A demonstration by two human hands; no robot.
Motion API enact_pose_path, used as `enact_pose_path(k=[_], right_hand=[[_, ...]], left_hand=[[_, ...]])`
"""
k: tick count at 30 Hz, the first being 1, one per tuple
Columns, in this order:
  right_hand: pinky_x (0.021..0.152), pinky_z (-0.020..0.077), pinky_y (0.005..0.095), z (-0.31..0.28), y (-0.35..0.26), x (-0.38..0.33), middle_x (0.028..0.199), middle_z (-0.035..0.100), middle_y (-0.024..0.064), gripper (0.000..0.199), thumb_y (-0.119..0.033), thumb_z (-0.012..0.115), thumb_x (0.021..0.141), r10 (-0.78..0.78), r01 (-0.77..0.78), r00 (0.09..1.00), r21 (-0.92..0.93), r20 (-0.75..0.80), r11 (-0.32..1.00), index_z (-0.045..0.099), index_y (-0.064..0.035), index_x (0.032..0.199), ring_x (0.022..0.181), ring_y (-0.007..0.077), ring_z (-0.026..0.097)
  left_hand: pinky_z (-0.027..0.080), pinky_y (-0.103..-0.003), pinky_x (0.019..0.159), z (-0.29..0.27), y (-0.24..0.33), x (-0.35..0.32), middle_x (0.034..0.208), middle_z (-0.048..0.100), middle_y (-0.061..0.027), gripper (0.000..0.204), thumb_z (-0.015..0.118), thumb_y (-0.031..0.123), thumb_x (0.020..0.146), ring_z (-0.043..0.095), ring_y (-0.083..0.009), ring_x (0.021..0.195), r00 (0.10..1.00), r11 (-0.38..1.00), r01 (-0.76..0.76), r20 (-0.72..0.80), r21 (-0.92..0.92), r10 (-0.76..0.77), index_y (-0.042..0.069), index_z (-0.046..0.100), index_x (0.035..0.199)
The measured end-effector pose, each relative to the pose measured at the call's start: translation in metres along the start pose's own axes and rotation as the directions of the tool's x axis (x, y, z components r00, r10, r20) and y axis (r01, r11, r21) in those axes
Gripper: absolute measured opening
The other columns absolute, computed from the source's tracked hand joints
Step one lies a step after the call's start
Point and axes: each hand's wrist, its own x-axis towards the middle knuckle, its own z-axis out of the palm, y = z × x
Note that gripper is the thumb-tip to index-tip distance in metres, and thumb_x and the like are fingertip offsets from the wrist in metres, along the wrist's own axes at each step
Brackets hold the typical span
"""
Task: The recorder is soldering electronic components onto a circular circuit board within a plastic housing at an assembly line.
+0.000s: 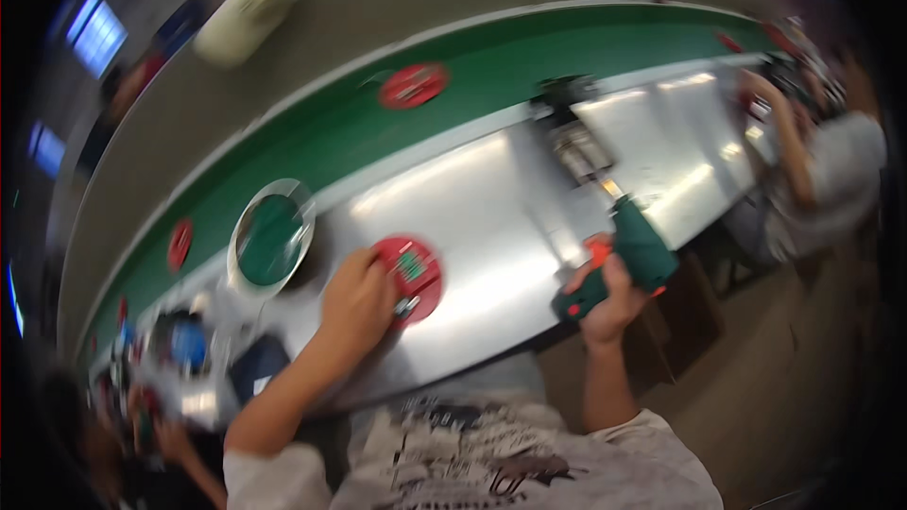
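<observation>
My right hand (609, 307) is wrapped round the handle of a green cordless screwdriver (645, 250) with orange parts. Its tip points away from me, at the near end of a small metal and black device (578, 146), perhaps a screw feeder; whether they touch, I cannot tell. On the metal bench, a round red disc (427, 291) carries a small green piece and a silvery part. With curled fingers, my left hand (359, 297) grips its left edge; the fingertips are partly hidden.
A green conveyor belt (354, 146) runs behind the metal bench (482, 274), carrying another red disc (414, 85). To the left, a round white-rimmed ring (234, 250) overlaps the bench edge, with a dark flat object (257, 366) nearer me. People work at both sides.
</observation>
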Motion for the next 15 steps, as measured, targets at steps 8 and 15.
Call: enact_pose_path(k=[8, 15], right_hand=[[0.044, 0.0485, 0.0291, 0.079, 0.01, -0.036, 0.101, 0.063, 0.021, 0.039, -0.017, 0.052, 0.093, 0.068, -0.084, 0.975, 0.067, 0.21, 0.994, 0.053, 0.0089, 0.122, 0.049, 0.0174, 0.057], [0.041, 0.0467, 0.0288, 0.074, 0.013, -0.035, 0.094, 0.063, 0.0171, 0.028, -0.021, 0.055, 0.095, 0.292, -0.299, 0.933, 0.002, 0.209, 0.954, 0.058, 0.0048, 0.104, 0.048, 0.0154, 0.055]], left_hand=[[0.052, -0.045, 0.089, -0.057, -0.059, -0.006, 0.112, 0.065, -0.0207, 0.016, 0.066, 0.008, 0.087, 0.063, -0.0396, 0.1, 0.992, 0.981, -0.123, -0.049, -0.149, 0.117, -0.001, 0.067, 0.1], [0.05, -0.043, 0.088, -0.08, -0.173, 0.012, 0.099, 0.067, -0.0124, 0.015, 0.067, 0.009, 0.083, 0.062, -0.0325, 0.101, 0.956, 0.949, 0.273, 0.066, 0.156, -0.286, 0.006, 0.072, 0.096]])
